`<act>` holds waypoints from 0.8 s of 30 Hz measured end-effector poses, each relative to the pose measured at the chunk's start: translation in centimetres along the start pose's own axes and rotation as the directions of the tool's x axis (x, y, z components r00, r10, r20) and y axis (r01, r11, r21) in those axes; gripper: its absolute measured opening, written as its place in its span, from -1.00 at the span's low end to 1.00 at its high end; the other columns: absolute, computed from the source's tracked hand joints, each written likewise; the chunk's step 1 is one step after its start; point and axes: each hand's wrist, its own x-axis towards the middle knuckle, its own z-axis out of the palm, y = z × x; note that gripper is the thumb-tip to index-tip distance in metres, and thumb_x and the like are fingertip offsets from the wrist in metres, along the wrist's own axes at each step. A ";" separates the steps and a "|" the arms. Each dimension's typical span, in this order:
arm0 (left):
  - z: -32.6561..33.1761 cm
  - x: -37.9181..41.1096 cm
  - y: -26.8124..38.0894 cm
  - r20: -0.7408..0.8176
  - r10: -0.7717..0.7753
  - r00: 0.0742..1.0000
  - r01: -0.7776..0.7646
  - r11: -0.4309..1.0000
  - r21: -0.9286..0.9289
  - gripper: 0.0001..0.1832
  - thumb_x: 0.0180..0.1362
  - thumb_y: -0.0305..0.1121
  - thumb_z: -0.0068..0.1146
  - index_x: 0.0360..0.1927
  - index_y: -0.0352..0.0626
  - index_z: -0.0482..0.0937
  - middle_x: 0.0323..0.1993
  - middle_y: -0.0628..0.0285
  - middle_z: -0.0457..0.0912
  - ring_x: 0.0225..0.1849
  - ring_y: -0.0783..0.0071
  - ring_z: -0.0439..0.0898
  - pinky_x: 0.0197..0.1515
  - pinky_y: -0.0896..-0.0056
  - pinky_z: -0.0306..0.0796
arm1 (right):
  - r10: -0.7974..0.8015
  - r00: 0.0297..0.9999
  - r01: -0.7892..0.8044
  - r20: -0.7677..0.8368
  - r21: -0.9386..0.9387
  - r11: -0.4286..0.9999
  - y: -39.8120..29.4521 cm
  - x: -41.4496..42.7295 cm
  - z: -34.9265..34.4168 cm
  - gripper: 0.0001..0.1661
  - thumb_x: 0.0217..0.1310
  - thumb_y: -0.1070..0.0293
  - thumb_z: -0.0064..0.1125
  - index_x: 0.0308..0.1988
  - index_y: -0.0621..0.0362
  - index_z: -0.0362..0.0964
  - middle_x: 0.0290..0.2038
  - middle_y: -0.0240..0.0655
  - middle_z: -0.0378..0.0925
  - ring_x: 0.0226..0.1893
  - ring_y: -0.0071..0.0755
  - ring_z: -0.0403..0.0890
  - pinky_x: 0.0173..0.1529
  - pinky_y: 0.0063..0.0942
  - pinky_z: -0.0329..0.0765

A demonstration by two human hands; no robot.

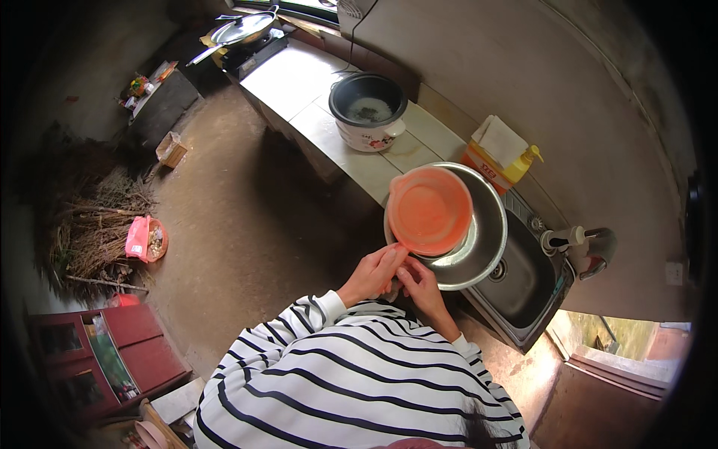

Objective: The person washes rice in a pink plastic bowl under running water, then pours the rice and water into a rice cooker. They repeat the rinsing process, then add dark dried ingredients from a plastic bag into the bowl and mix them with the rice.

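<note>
My left hand grips the handle of an orange plastic dipper. The dipper is over a large stainless steel basin at the counter's edge beside the sink. My right hand is just right of the handle, its fingers bent close to my left hand; whether it holds anything is unclear. Farther along the counter, a dark inner pot in a white flowered rice cooker holds whitish contents with a dark patch.
A steel sink with a faucet lies to the right. A yellow pump bottle stands by the wall. A lidded wok rests on a stove at the counter's far end. Brushwood and a red cabinet are at left.
</note>
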 end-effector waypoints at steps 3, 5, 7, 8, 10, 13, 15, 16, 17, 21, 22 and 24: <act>-1.0 -1.5 -1.4 -0.108 0.030 0.994 -0.036 0.998 -0.057 -0.47 0.49 -0.04 -0.28 0.27 -0.25 0.39 -0.46 0.34 0.54 -0.67 0.65 0.41 -0.61 0.60 0.33 | -0.013 0.997 0.014 0.073 -0.011 1.000 1.3 1.1 2.2 -0.53 0.39 0.22 0.14 0.16 0.27 0.39 -0.27 -0.41 0.56 -0.37 -0.65 0.52 -0.36 -0.67 0.43; -1.9 -2.9 -2.1 -0.215 0.086 0.973 -0.106 0.991 -0.083 -0.44 0.49 0.00 -0.32 0.25 -0.26 0.39 -0.46 0.34 0.53 -0.67 0.62 0.41 -0.60 0.58 0.34 | 0.029 0.990 -0.025 0.135 -0.031 0.999 2.4 2.0 4.0 -0.53 0.38 0.22 0.15 0.14 0.28 0.40 -0.28 -0.40 0.56 -0.38 -0.64 0.53 -0.35 -0.64 0.45; -4.2 -4.7 -4.0 -0.303 0.077 0.950 -0.115 0.987 -0.109 -0.43 0.49 0.03 -0.34 0.19 -0.27 0.42 -0.43 0.25 0.55 -0.64 0.57 0.47 -0.59 0.54 0.36 | 0.060 0.973 -0.060 0.222 -0.008 0.998 1.0 2.2 7.3 -0.58 0.38 0.21 0.17 0.05 0.31 0.43 -0.34 -0.40 0.56 -0.48 -0.62 0.51 -0.36 -0.61 0.46; -5.6 -5.7 -5.0 -0.342 0.071 0.937 -0.123 0.984 -0.131 -0.43 0.49 0.03 -0.35 0.17 -0.28 0.43 -0.42 0.23 0.55 -0.63 0.56 0.48 -0.59 0.53 0.37 | 0.051 0.969 -0.044 0.242 -0.038 0.998 1.3 2.7 9.1 -0.60 0.38 0.21 0.17 0.03 0.31 0.44 -0.36 -0.40 0.56 -0.48 -0.63 0.50 -0.38 -0.62 0.44; -7.6 -7.9 -5.2 -0.405 0.058 0.912 -0.136 0.977 -0.166 -0.46 0.50 0.02 -0.34 0.14 -0.27 0.41 -0.37 0.15 0.55 -0.57 0.52 0.54 -0.57 0.50 0.43 | 0.096 0.957 -0.066 0.274 -0.114 0.991 1.6 3.1 12.0 -0.64 0.37 0.22 0.17 -0.04 0.31 0.48 -0.39 -0.43 0.54 -0.50 -0.68 0.46 -0.41 -0.65 0.39; -10.7 -11.7 -5.8 -0.449 0.066 0.891 -0.192 0.951 -0.241 -0.46 0.50 0.01 -0.33 0.19 -0.27 0.37 -0.35 0.16 0.55 -0.53 0.52 0.55 -0.54 0.48 0.48 | 0.097 0.925 -0.078 0.367 -0.066 0.995 2.5 2.9 16.7 -0.63 0.37 0.22 0.17 -0.04 0.32 0.49 -0.40 -0.47 0.53 -0.50 -0.72 0.42 -0.41 -0.66 0.37; -12.2 -13.9 -6.4 -0.492 0.081 0.867 -0.237 0.935 -0.265 -0.47 0.49 0.01 -0.27 0.26 -0.22 0.32 -0.32 0.19 0.54 -0.50 0.51 0.56 -0.50 0.49 0.50 | 0.090 0.891 -0.055 0.445 -0.090 0.994 3.7 3.1 18.9 -0.61 0.38 0.25 0.16 0.01 0.35 0.48 -0.37 -0.42 0.55 -0.52 -0.73 0.40 -0.41 -0.63 0.41; -12.6 -15.1 -6.5 -0.518 0.080 0.851 -0.253 0.929 -0.272 -0.48 0.48 0.01 -0.24 0.26 -0.21 0.32 -0.32 0.20 0.54 -0.50 0.52 0.55 -0.50 0.50 0.50 | 0.097 0.874 -0.057 0.476 -0.098 0.994 4.1 3.0 20.0 -0.62 0.38 0.26 0.16 0.01 0.36 0.48 -0.37 -0.42 0.55 -0.51 -0.73 0.41 -0.41 -0.63 0.41; -12.8 -16.3 -6.4 -0.542 0.079 0.837 -0.266 0.923 -0.278 -0.48 0.48 0.01 -0.22 0.27 -0.19 0.33 -0.31 0.22 0.53 -0.49 0.52 0.55 -0.50 0.50 0.50 | 0.104 0.858 -0.058 0.503 -0.105 0.993 4.3 2.8 21.0 -0.62 0.38 0.26 0.15 0.00 0.36 0.48 -0.36 -0.42 0.55 -0.50 -0.73 0.41 -0.40 -0.63 0.41; -12.5 -19.3 -6.4 -0.645 0.062 0.762 -0.309 0.910 -0.278 -0.52 0.44 0.00 -0.08 0.24 -0.10 0.37 -0.38 0.35 0.51 -0.57 0.65 0.47 -0.57 0.62 0.38 | 0.083 0.802 -0.047 0.591 -0.075 0.996 5.3 1.9 23.1 -0.60 0.39 0.26 0.13 0.03 0.38 0.48 -0.23 -0.33 0.63 -0.27 -0.61 0.56 -0.16 -0.55 0.53; -12.2 -19.3 -6.5 -0.679 0.038 0.733 -0.311 0.907 -0.285 -0.53 0.43 0.00 -0.07 0.22 -0.10 0.38 -0.45 0.41 0.48 -0.60 0.70 0.43 -0.61 0.66 0.31 | 0.117 0.773 -0.007 0.623 -0.176 0.984 4.5 1.7 22.8 -0.58 0.40 0.24 0.12 0.04 0.38 0.48 -0.17 -0.31 0.63 -0.19 -0.58 0.57 -0.07 -0.51 0.54; -11.6 -20.1 -7.4 -0.654 0.052 0.755 -0.295 0.917 -0.267 -0.56 0.40 -0.12 0.03 0.20 -0.18 0.38 -0.50 0.40 0.48 -0.63 0.70 0.42 -0.62 0.65 0.30 | 0.131 0.758 -0.043 0.639 -0.151 0.988 5.5 1.2 22.1 -0.59 0.40 0.22 0.11 0.05 0.33 0.50 -0.17 -0.35 0.63 -0.21 -0.60 0.57 -0.10 -0.52 0.55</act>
